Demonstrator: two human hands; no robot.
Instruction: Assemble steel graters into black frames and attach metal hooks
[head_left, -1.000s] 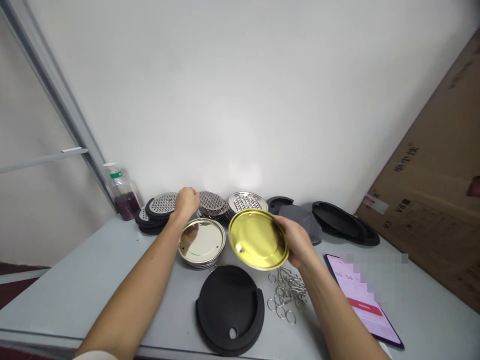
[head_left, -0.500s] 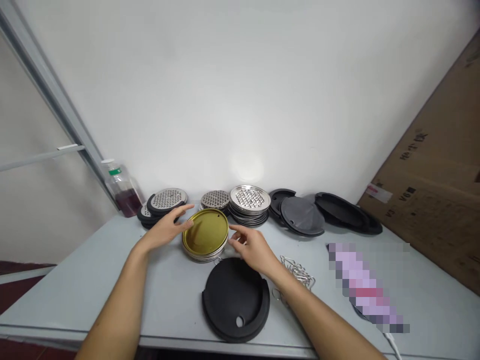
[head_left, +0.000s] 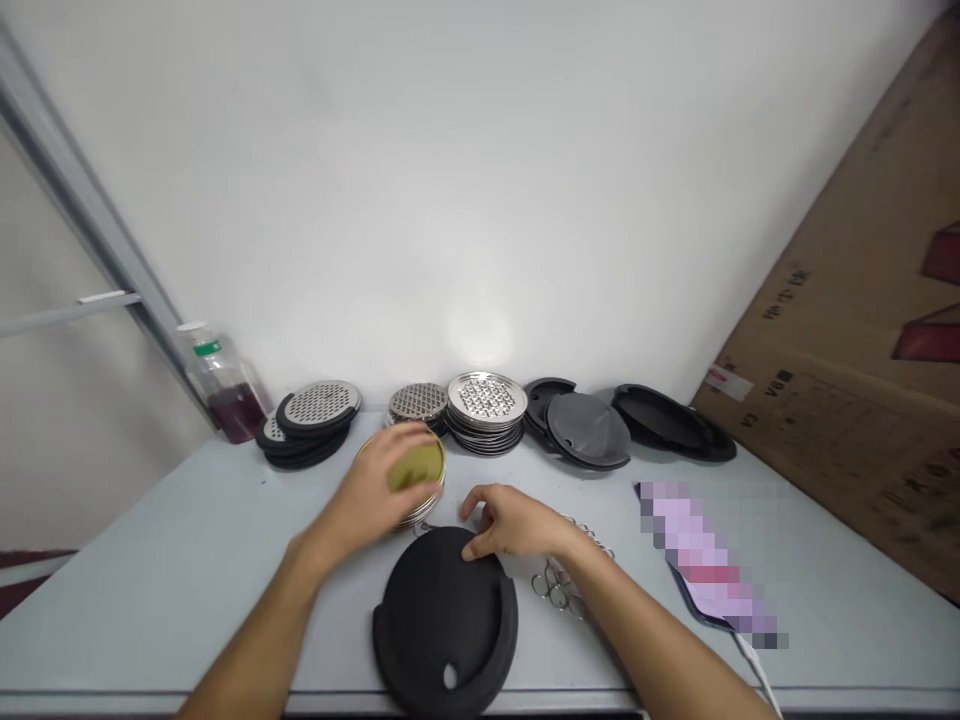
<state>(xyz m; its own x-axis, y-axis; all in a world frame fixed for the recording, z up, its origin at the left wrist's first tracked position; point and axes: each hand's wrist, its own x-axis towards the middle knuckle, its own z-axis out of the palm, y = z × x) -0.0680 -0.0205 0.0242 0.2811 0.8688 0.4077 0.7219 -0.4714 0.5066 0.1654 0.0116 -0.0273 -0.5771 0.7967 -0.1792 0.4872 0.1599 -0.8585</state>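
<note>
The gold-coloured lid (head_left: 421,462) lies on top of a stack of metal lids (head_left: 421,511), near the middle of the table (head_left: 165,590). The left hand (head_left: 373,488) comes over it from eight o'clock, thumb and fingers spread across the top; whether they grip the lid or only rest there, I cannot tell. At six o'clock from the lid there is a black round piece (head_left: 435,610) with a raised rim and a small hole on its near side. The right hand (head_left: 506,522) is at four o'clock, its thumb and fingers apart, the thumb at the far edge of this black piece; contact is not clear. Beyond this hand, also toward four o'clock, metal rings (head_left: 558,598) lie partly behind the forearm. At twelve o'clock stands a patterned metal disc (head_left: 418,401), and at one o'clock a stack of shiny graters (head_left: 487,398). Black-rimmed perforated discs (head_left: 321,404) lie at ten o'clock, and farther the same way is a bottle (head_left: 236,408) with dark red liquid.
</note>
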